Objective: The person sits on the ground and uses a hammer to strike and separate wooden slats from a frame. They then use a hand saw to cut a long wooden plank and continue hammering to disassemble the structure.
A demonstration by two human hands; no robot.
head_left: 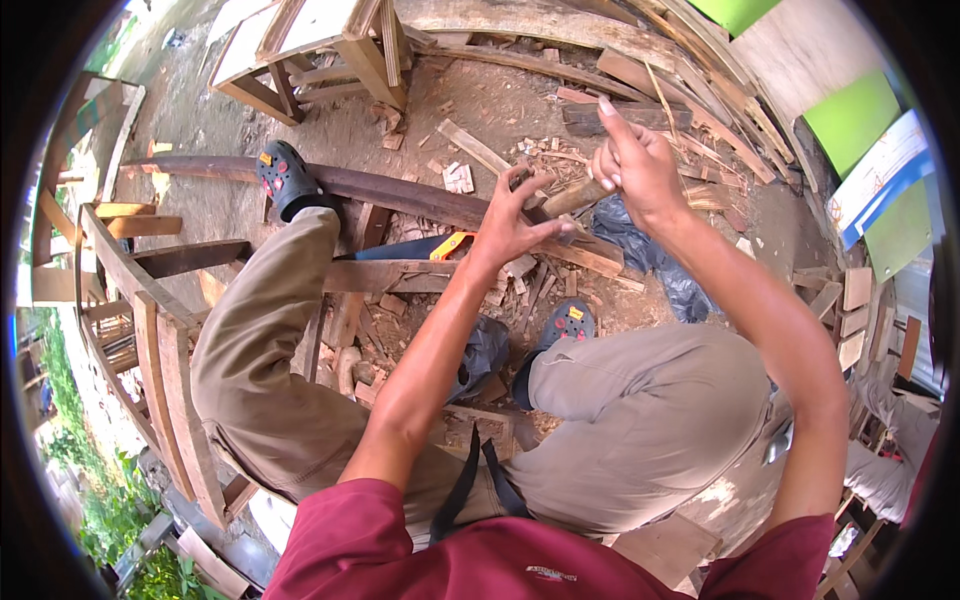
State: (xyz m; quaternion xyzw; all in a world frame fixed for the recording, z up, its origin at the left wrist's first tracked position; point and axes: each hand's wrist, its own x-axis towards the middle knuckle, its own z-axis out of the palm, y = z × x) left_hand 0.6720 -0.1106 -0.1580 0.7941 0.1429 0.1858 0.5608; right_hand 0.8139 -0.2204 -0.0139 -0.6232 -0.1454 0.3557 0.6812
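Observation:
My right hand [640,165] is closed around one end of a short, thick wooden handle [578,197], with its thumb pointing up. What the handle's other end joins is hard to make out beside my left hand. My left hand [510,222] has its fingers and thumb spread over the end of a long dark wooden beam [400,190]; whether it touches the wood I cannot tell. Just left of that wrist lies a handsaw with an orange handle [452,245] and a dark blue blade [395,250]. My left foot, in a dark clog [286,178], rests on the beam.
Wood chips and offcuts [520,285] litter the ground under my hands. A black plastic bag [680,285] lies below my right forearm. Wooden frames stand at the left [165,370] and far left [335,60]. Long boards [560,35] are stacked along the far side.

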